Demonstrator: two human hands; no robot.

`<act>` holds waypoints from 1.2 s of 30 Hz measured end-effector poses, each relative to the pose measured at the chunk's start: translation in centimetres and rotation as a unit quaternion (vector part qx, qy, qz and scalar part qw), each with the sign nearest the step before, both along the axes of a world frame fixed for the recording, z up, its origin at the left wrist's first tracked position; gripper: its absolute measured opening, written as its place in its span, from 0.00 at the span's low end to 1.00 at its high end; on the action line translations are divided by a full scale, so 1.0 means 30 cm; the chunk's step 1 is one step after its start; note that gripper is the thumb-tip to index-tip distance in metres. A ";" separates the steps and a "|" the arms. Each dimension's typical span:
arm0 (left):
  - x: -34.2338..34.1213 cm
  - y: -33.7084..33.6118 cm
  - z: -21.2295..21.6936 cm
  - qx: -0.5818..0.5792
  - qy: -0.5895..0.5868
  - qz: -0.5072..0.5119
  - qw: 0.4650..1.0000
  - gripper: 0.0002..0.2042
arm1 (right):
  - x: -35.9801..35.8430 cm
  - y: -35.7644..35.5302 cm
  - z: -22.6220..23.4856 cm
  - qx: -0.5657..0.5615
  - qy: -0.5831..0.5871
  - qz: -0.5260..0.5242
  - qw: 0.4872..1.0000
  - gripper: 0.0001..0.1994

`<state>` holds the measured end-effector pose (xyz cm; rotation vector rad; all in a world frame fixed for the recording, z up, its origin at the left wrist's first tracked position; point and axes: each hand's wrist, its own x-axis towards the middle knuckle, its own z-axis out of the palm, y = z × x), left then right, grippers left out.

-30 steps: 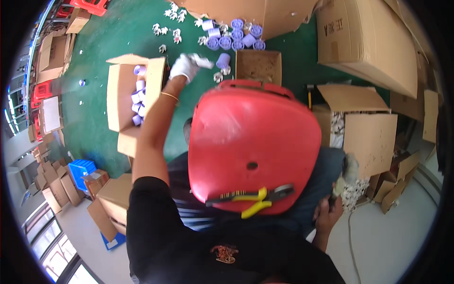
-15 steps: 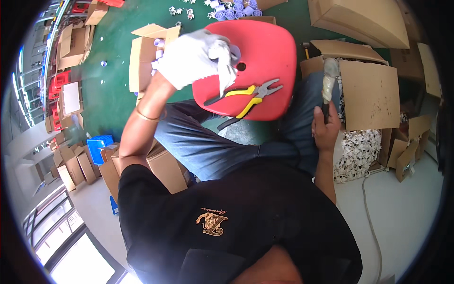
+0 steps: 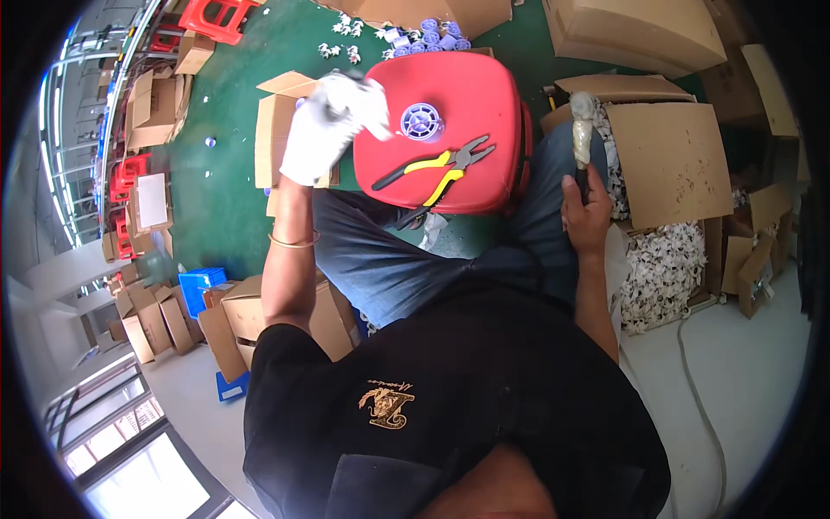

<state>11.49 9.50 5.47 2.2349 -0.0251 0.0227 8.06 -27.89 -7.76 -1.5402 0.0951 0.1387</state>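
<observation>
My left hand [image 3: 327, 125], in a white glove, hovers at the left edge of the red stool [image 3: 501, 104]. Motion smears its fingers, so whether they hold anything is unclear. Just right of it, a round purple spoked plastic part [image 3: 421, 122] lies on the stool seat. Combination pliers [image 3: 450, 171] with yellow and black handles rest in front of that part, jaws toward the right. My bare right hand [image 3: 588, 210] is closed round the dark handle of a hammer-like tool [image 3: 583, 130]. Its rounded grey head points up, above a yellowish wrapped neck, beside my right knee.
An open carton [image 3: 273, 138] stands left of the stool. At my right is a carton of small white parts [image 3: 661, 272], with a cardboard flap [image 3: 679, 160] above. Purple parts [image 3: 428, 39] and white pieces lie on the green floor beyond the stool. A cable [image 3: 692, 372] runs along the right.
My left hand has drawn back left from the stool's middle, uncovering the purple part on the seat. My right hand still grips the tool. The view has shifted slightly.
</observation>
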 end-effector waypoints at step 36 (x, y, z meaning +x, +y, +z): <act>0.012 -0.177 -0.249 -0.075 -0.178 0.157 0.969 0.08 | 0.006 0.021 0.024 -0.042 -0.006 0.021 0.999 0.19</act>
